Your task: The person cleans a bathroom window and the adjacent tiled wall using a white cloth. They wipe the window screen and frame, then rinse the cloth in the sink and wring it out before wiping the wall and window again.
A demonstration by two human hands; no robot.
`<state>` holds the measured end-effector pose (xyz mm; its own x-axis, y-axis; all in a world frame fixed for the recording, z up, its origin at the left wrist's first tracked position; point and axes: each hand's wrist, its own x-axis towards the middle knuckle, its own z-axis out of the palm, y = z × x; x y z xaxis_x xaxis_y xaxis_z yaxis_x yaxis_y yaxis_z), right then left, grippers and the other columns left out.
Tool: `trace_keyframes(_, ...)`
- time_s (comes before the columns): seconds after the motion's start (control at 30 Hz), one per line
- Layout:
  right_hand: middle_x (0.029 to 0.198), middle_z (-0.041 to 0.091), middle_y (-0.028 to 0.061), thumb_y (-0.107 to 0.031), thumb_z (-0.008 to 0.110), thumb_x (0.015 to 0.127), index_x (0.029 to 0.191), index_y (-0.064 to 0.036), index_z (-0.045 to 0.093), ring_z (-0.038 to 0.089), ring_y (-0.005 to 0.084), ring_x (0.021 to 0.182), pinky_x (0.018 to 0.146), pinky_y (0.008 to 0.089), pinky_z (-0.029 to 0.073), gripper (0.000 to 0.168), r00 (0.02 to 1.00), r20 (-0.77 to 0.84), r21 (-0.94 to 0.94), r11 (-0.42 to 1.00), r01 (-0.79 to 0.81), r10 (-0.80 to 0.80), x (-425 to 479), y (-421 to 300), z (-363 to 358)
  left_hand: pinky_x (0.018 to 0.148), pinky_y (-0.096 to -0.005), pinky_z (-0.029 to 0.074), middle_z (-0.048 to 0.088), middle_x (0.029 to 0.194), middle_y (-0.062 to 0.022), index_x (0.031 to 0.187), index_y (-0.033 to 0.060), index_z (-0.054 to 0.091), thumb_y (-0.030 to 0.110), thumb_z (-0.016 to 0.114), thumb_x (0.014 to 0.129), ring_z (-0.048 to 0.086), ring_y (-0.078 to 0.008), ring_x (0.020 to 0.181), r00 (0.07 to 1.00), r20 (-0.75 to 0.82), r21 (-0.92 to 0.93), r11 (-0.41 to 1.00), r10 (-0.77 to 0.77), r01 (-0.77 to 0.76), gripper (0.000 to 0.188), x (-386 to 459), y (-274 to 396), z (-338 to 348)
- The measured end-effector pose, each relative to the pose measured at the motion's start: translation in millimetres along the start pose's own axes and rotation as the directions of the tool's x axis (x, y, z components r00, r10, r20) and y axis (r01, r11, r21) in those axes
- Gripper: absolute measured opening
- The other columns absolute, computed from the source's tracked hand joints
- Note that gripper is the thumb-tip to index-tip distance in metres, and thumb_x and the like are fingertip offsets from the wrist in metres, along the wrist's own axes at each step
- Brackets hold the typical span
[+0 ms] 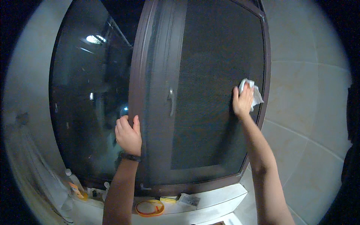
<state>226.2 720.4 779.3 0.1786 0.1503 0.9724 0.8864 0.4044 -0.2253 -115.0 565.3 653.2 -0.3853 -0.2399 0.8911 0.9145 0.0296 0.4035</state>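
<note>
My right hand (244, 99) presses a crumpled white cloth or tissue (256, 97) flat against the dark window pane (213, 84), near the right edge of its brown frame. My left hand (128, 135), with a dark band at the wrist, grips the upright edge of the brown window sash (137, 92), fingers curled round its left side. Between the two hands, a metal window handle (171, 102) points down on the inner frame. Lights and reflections show in the left part of the window (84, 112).
Along the white sill (222, 194) stand a bottle with orange liquid (76, 185), a yellow-rimmed round item (150, 208), a small yellow item (168, 200) and a flat packet (189, 200). Tiled wall (292, 92) borders the window at right; a pale curtain (36, 168) hangs lower left.
</note>
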Motion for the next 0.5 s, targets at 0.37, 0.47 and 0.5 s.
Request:
trace_keyframes(0.37, 0.140, 0.025, 0.0185, -0.047, 0.047, 0.081, 0.128, -0.005, 0.037, 0.026, 0.0357, 0.128, 0.098, 0.0488, 0.027, 0.064, 0.698, 0.084, 0.204, 0.698, 0.686, -0.711, -22, -122, 1, 0.074, -0.0409, 0.043, 0.049, 0.097, -0.0156, 0.110, -0.0031, 0.044, 0.038, 0.062, 0.076, 0.049, -0.0329, 0.090, 0.993, 0.082, 0.087, 0.992, 0.089, -0.096, 0.056, -14, 8, -2)
trace_keyframes(0.47, 0.142, 0.019, 0.0199, -0.046, 0.047, 0.082, 0.134, -0.005, 0.029, 0.018, 0.0317, 0.132, 0.106, 0.0406, 0.019, 0.068, 0.850, 0.052, 0.209, 0.838, 0.504, -0.525, 34, -104, 6, 0.075, -0.0410, 0.043, 0.049, 0.098, -0.0155, 0.110, -0.0030, 0.045, 0.037, 0.062, 0.076, 0.049, -0.0331, 0.091, 0.993, 0.082, 0.095, 0.991, 0.084, -0.092, 0.055, -18, 7, 1)
trace_keyframes(0.5, 0.143, 0.016, 0.0177, -0.047, 0.044, 0.084, 0.137, -0.006, 0.022, 0.014, 0.0296, 0.133, 0.107, 0.0397, 0.016, 0.071, 0.918, 0.080, 0.179, 0.911, 0.371, -0.389, 52, -86, 6, 0.078, -0.0419, 0.042, 0.050, 0.100, -0.0172, 0.111, -0.0036, 0.043, 0.031, 0.059, 0.080, 0.049, -0.0353, 0.094, 0.993, 0.111, 0.061, 0.997, 0.049, -0.056, 0.050, -18, 12, -2)
